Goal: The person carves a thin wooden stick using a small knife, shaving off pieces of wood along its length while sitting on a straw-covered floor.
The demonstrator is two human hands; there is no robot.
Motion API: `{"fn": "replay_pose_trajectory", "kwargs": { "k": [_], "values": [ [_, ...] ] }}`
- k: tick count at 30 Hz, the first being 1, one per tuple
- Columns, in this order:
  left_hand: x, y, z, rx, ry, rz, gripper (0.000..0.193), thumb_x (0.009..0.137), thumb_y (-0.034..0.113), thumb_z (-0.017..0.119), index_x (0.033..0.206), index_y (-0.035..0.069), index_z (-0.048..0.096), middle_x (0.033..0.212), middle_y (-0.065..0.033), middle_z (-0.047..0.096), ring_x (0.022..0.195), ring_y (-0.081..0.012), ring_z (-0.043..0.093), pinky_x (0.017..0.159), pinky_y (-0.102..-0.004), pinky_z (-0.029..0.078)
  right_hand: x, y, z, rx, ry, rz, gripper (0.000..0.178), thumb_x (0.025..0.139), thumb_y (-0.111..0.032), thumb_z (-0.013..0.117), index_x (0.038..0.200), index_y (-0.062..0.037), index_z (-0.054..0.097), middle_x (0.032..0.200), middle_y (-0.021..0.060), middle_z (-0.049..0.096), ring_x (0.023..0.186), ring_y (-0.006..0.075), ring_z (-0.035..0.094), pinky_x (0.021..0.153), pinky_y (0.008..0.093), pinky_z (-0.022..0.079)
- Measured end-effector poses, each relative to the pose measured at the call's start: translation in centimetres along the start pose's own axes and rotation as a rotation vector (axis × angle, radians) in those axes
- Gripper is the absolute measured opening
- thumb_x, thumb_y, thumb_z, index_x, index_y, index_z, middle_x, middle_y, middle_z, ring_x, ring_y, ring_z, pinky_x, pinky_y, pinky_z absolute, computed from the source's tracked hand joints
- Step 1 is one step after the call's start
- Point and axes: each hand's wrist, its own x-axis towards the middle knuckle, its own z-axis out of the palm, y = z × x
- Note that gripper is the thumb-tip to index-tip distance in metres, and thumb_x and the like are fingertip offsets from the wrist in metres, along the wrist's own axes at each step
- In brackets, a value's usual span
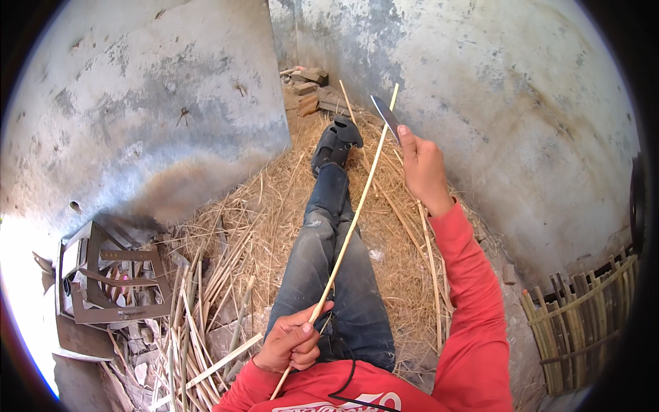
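Observation:
A long, thin bamboo strip (353, 223) slants from my lap up past my feet, pale yellow along its length. My left hand (292, 340) is closed round its lower part, just above my waist. With my right arm stretched forward, my right hand (423, 165) grips a knife (386, 118), thumb along the handle end of the blade. The dark blade crosses the strip near its far end; whether it touches cannot be made out. The knife's handle is hidden in my fist. Under the strip lie my outstretched legs in worn jeans (329, 240), feet in dark shoes (335, 141).
Straw-like shavings (240, 213) cover the floor. Split bamboo sticks (199, 329) pile up on the left, beside a broken brown frame (123, 285). A woven stick basket (583, 323) stands at right. Bricks (309, 86) lie in the far corner between weathered walls (480, 89).

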Motion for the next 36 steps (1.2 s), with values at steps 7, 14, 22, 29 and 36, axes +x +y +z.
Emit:
{"fn": "replay_pose_trajectory", "kwargs": {
  "k": [7,14,22,29,36],
  "values": [
    [0.7,1.5,-0.2,0.101,0.105,0.166,0.049,0.11,0.015,0.046,0.156,0.004,0.038,0.06,0.0056,0.022,0.045,-0.0046,0.021,0.042,-0.0231,0.018,-8.4,-5.8,2.4,0.135,-0.312,-0.178,0.055,0.108,-0.04,0.048,0.074,-0.0002,0.065,0.059,0.0233,0.057,0.05,0.0391,0.059,0.049,0.0503,0.042],
    [0.5,0.6,0.5,0.207,0.16,0.152,0.05,0.108,0.013,0.05,0.154,0.0,0.04,0.058,0.0058,0.022,0.045,-0.0053,0.021,0.042,-0.0244,0.017,-3.1,-3.7,1.8,0.095,-0.121,-0.111,0.052,0.109,-0.036,0.049,0.077,0.0013,0.067,0.057,0.0207,0.055,0.046,0.0372,0.051,0.048,0.0468,0.041],
    [1.0,1.4,0.1,0.195,0.17,0.22,0.049,0.108,0.017,0.051,0.153,0.0,0.041,0.059,0.0071,0.021,0.043,-0.0035,0.019,0.04,-0.0239,0.015,-11.1,-7.3,3.3,0.108,-0.424,-0.214,0.051,0.106,-0.039,0.054,0.071,-0.0038,0.065,0.064,0.0239,0.061,0.056,0.0439,0.061,0.05,0.0512,0.047],
    [0.7,1.4,0.5,0.082,0.089,0.163,0.049,0.11,0.017,0.045,0.157,0.003,0.037,0.061,0.0062,0.021,0.045,-0.0045,0.02,0.041,-0.0235,0.017,-5.6,-5.3,2.3,0.188,-0.234,-0.046,0.05,0.107,-0.037,0.053,0.075,-0.0016,0.067,0.059,0.022,0.058,0.048,0.0365,0.058,0.046,0.0466,0.044],
    [1.0,1.9,0.5,0.081,0.131,0.163,0.05,0.111,0.018,0.044,0.158,0.005,0.034,0.06,0.0061,0.022,0.045,-0.0042,0.02,0.041,-0.0224,0.018,-10.5,-6.7,3.4,0.205,-0.266,-0.27,0.05,0.107,-0.035,0.052,0.074,-0.0002,0.066,0.055,0.0222,0.055,0.045,0.0346,0.057,0.046,0.046,0.043]
  ]
}}
